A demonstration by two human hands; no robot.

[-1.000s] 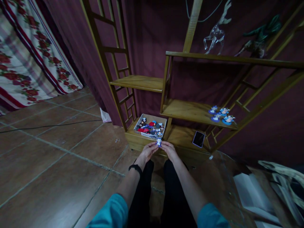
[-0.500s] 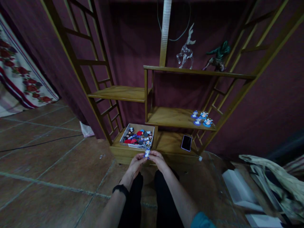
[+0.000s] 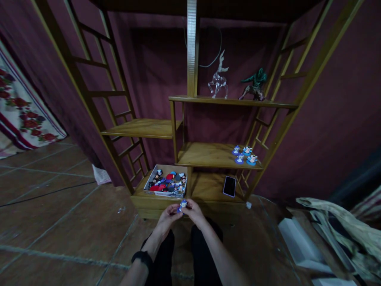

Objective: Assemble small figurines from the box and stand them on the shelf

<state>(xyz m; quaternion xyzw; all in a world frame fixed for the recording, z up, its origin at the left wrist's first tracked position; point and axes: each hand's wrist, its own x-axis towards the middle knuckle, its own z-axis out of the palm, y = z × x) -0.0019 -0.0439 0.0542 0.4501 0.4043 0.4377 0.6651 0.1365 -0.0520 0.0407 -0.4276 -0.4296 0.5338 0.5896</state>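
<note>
A small purple and white figurine (image 3: 182,204) is pinched between both hands, just in front of the low shelf. My left hand (image 3: 170,215) grips its base from the left, the fingers closed. From the other side my right hand (image 3: 193,210) holds it, fingertips against its body. Right behind the hands stands an open cardboard box (image 3: 165,194) with many mixed figurines lying in it, red, blue, black and white. On the middle shelf, at its right end, several similar figurines (image 3: 240,158) stand upright in a close group on round purple and blue bases.
A wooden display rack (image 3: 211,204) fills the front. A phone (image 3: 229,186) lies on its bottom shelf. Higher up stand a clear deer ornament (image 3: 219,81) and a green-brown statuette (image 3: 254,84). White packaging (image 3: 302,242) and cloth (image 3: 342,216) lie on the floor at right.
The view has tilted up and turned slightly right, so the rack appears lower and further left. The figurine, held by both hands, has turned and now leans a little.
</note>
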